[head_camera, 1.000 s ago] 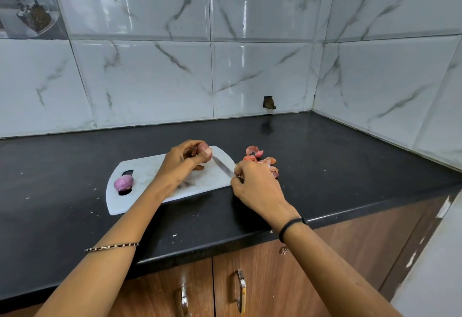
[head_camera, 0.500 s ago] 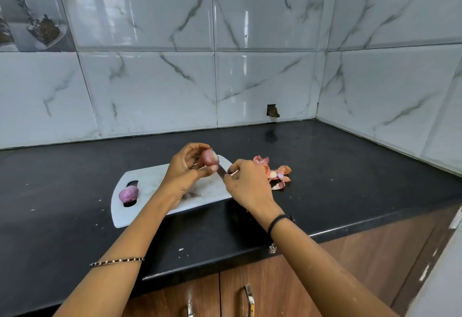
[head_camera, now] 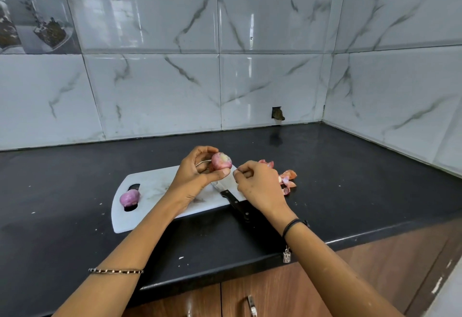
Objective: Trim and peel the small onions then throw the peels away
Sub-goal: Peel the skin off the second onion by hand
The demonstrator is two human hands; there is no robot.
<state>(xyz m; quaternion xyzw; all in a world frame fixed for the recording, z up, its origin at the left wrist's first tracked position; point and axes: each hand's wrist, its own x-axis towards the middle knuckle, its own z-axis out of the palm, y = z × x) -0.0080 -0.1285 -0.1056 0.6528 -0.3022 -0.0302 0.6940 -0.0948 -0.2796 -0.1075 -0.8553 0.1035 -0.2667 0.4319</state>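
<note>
My left hand (head_camera: pixel 197 176) grips a small reddish onion (head_camera: pixel 221 160), held up just above the white cutting board (head_camera: pixel 152 186). Just right of the onion, my right hand (head_camera: pixel 257 186) has its fingers curled and its thumb and forefinger tips close together; nothing shows between them. A black-handled knife (head_camera: pixel 237 204) lies free across the board's right edge, its blade under my hands. One purple peeled onion (head_camera: pixel 129 198) sits at the board's left end, by the handle slot. Loose onion peels (head_camera: pixel 287 179) lie on the counter behind my right hand.
The board rests on a black countertop (head_camera: pixel 350 179) in a corner of marble-tiled walls, one along the back and one on the right. Small crumbs dot the counter. Wooden cabinet doors with metal handles (head_camera: pixel 252 305) sit below the front edge.
My right hand has let go of the knife, which now lies on the board. That hand has moved left from the peels toward the onion, and my left hand has lifted the onion slightly.
</note>
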